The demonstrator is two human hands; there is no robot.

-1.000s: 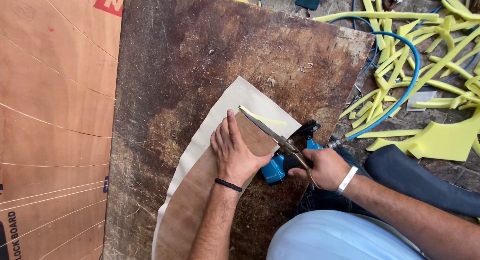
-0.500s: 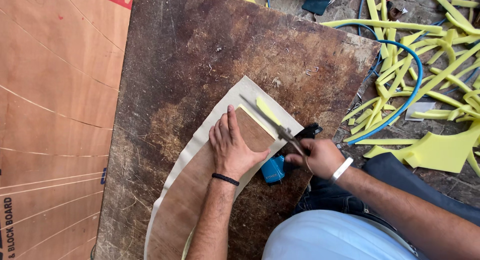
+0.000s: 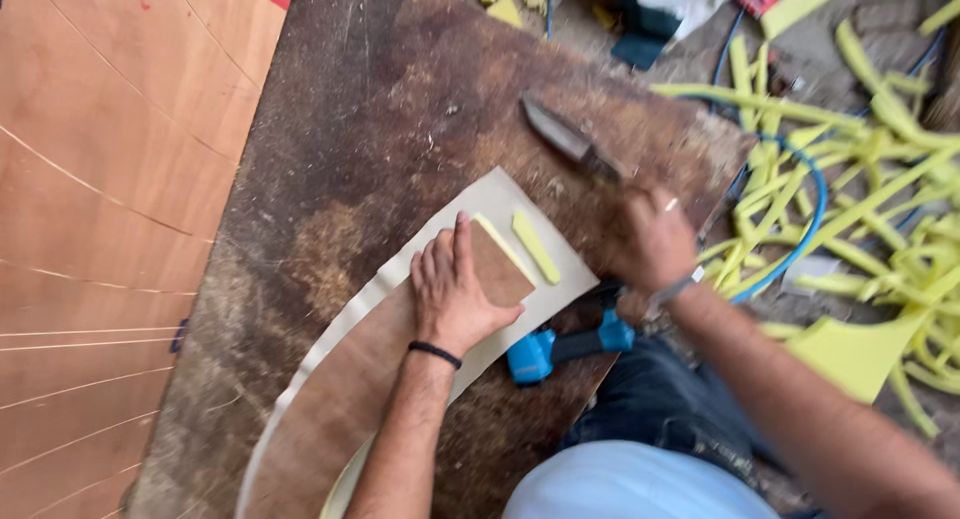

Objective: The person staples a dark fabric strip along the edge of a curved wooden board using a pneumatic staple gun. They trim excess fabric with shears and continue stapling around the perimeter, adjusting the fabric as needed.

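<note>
My left hand [image 3: 455, 289] lies flat on a curved brown board template [image 3: 340, 399], pressing it onto a pale curved sheet [image 3: 500, 204] on the dark worn workboard [image 3: 400, 109]. A cut yellow strip [image 3: 536, 247] lies loose on the pale sheet just right of my fingers. My right hand [image 3: 655, 239], blurred, is lifted to the right of the sheet and grips large scissors [image 3: 570, 139], blades pointing up-left over the workboard.
A blue power tool [image 3: 560, 347] lies at the workboard's near edge by my knee. Several yellow foam strips [image 3: 850, 159] and a blue hose [image 3: 810, 199] litter the floor at right. An orange-brown plywood sheet [image 3: 100, 199] lies at left.
My right hand has pulled the scissors out of the sheet and swung them up and right. A yellow strip now lies cut free. My left hand stays pressed on the template.
</note>
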